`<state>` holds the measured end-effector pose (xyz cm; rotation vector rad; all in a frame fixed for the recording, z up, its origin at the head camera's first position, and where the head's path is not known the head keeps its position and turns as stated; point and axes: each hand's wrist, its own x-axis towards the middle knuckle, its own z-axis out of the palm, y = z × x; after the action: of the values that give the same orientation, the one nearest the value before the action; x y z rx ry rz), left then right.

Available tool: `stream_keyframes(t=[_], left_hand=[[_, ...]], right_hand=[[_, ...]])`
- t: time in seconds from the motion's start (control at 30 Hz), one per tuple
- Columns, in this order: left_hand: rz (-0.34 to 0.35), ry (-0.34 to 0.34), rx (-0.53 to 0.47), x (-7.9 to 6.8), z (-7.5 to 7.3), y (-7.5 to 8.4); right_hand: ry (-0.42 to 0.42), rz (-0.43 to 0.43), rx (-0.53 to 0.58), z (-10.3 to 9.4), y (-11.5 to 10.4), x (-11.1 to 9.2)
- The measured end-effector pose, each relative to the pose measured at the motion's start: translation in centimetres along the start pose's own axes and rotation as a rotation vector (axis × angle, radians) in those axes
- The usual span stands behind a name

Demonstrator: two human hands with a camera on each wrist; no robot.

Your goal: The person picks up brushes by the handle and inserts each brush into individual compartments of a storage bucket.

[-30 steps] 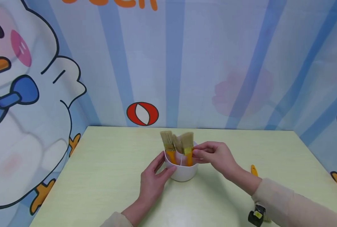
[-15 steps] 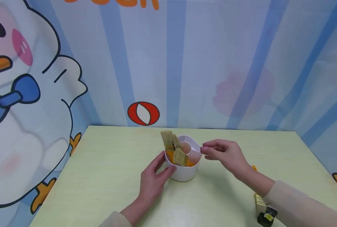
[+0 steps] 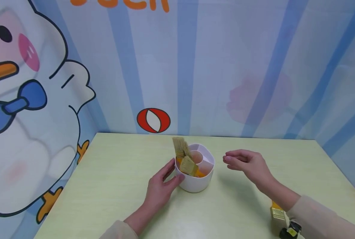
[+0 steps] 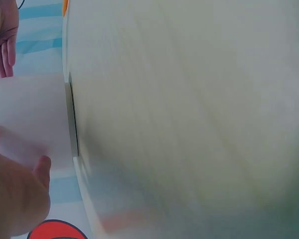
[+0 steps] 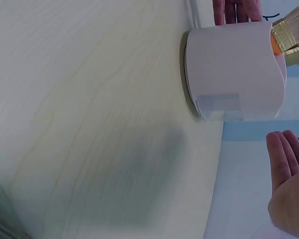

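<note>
A white divided holder (image 3: 195,184) with a sloping rim stands upright on the table. My left hand (image 3: 161,186) grips its left side, thumb in front and fingers round behind. Inside, one flat paintbrush (image 3: 188,167) with an orange handle leans low, bristles toward the front left rim. Behind it, upright brush bristles (image 3: 178,146) rise above the rim, partly overlapping. My right hand (image 3: 249,166) hovers to the right of the holder, apart from it, holding nothing, its fingers loosely bent. In the right wrist view, those fingers (image 5: 284,154) point toward the holder's wall.
Another orange-handled paintbrush (image 3: 277,212) lies on the pale table (image 3: 129,162) at the right, partly hidden under my right forearm. A black wrist camera (image 3: 291,229) hangs by the right sleeve. A patterned blue backdrop (image 3: 213,66) stands behind the table's far edge.
My right hand has let go of a paintbrush, which dropped from upright to leaning low in the holder. That hand has then drawn away to the right. My left hand keeps its grip.
</note>
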<state>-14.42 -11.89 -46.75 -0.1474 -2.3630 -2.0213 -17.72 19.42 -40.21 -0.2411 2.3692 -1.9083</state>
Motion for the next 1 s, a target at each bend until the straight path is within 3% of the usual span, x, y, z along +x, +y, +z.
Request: stream_keyframes(t=[0.23, 0.43, 1.0], left_hand=[[-0.026, 0.099, -0.028, -1.7, 0.3, 0.3], [0.005, 0.090, -0.089, -2.6, 1.1, 0.4], [0.013, 0.047, -0.109, -1.0, 0.8, 0.1]], right_hand=[[0.023, 0.006, -0.019, -1.4, 1.2, -0.3], [0.035, 0.023, -0.027, -3.0, 1.8, -0.6], [0.015, 0.087, -0.071, -6.0, 4.1, -1.9]])
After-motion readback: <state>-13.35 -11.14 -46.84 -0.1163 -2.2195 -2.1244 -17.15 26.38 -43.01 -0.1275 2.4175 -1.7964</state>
